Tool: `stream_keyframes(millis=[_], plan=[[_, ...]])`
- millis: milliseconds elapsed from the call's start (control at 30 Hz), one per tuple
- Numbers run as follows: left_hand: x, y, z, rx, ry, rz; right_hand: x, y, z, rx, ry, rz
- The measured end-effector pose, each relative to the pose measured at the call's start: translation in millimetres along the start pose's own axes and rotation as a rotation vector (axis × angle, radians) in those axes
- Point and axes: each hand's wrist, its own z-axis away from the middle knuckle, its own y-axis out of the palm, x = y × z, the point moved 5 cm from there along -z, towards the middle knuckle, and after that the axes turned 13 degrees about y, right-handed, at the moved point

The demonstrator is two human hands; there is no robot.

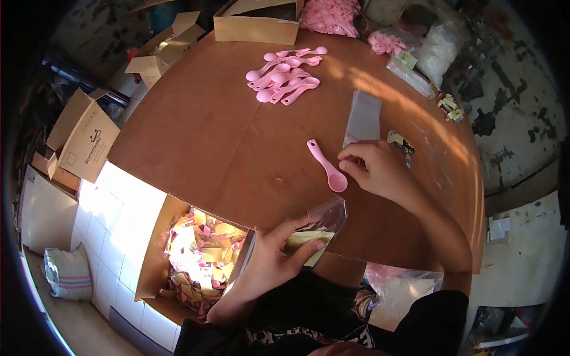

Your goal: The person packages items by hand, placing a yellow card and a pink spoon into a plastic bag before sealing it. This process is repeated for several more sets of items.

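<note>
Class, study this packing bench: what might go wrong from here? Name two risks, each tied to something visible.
One: the left hand grips the clear bag at the near edge of the table; a slack grip might let it drop off the edge. Two: the right hand lies close beside the single pink spoon and the stack of bags; a careless sweep might knock either askew.

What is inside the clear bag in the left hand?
A pale yellow packet shows through the clear bag. Fingers of the left hand cover part of it, so anything else inside cannot be seen.
</note>
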Motion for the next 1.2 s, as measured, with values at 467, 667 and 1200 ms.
stream_keyframes(millis=[467,667,1200], plan=[[-6,7,-5,-0.114,0.013,-0.063,20,17,3,0.029,-0.159,0.044],[1,21,-9,-0.027,-0.064,0.013,-11,-35,38,0.001,0.105,-0.624],[2,56,-22,0.036,-0.003,0.036,6,-34,87,-0.208,-0.173,-0.865]])
